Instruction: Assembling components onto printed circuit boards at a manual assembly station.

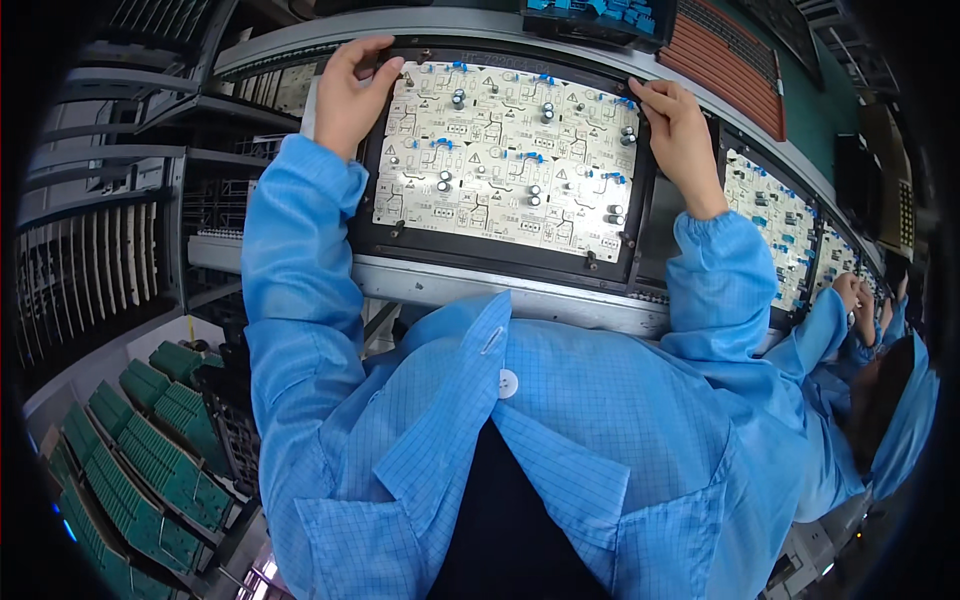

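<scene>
A cream circuit board panel point(510, 160) with blue parts and black capacitors lies in a black carrier frame point(480, 250). Small clips stand along the frame's border, one of them a brass-coloured clip point(428, 55) at the far left. My left hand point(350, 98) grips the frame's far left corner, thumb on its near side and forefinger curved over the corner. At the far right corner, my right hand point(685, 140) has thumb and forefinger bent together on the frame's edge. The undersides of both hands' fingers are hidden.
The frame rests on a metal conveyor rail point(500, 292). More populated boards point(768, 225) continue rightward, where a co-worker's hands point(858, 298) work. A blue parts bin point(600, 18) and a reddish-brown ribbed tray point(722, 65) lie beyond. Racks point(90, 255) and green boards point(150, 450) stand left.
</scene>
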A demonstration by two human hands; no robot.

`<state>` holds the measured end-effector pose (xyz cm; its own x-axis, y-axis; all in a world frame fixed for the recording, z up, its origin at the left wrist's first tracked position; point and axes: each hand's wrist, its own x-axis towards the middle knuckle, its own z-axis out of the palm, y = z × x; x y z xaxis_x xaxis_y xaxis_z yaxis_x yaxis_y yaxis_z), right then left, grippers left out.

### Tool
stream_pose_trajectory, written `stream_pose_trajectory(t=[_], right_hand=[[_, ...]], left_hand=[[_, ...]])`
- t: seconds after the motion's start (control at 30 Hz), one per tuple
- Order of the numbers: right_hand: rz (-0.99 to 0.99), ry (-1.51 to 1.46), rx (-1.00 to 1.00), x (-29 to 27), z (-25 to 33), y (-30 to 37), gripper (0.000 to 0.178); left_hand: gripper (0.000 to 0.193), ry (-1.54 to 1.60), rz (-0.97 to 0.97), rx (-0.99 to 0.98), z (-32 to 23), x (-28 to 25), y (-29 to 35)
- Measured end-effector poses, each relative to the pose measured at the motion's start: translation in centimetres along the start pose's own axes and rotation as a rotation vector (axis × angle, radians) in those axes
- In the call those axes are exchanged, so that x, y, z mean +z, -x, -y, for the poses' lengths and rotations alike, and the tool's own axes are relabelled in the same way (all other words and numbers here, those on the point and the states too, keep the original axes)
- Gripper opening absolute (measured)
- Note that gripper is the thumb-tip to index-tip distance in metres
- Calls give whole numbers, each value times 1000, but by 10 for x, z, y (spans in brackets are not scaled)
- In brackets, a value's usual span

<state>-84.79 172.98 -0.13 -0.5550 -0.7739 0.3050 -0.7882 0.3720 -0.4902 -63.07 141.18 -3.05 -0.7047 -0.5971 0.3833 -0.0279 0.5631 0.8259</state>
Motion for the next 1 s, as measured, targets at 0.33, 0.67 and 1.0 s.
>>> stream_pose_trajectory(t=[0.33,0.67,1.0], right_hand=[[20,-434,279,1,0,-3,22],[-4,-294,497,4,31,58,51],[87,-58,517,-11,63,65,48]], left_hand=[[38,146,70,-320,6,-7,-2],[19,-125,210,82,-115,15,-35],[25,-779,505,131,-110,139,-131]])
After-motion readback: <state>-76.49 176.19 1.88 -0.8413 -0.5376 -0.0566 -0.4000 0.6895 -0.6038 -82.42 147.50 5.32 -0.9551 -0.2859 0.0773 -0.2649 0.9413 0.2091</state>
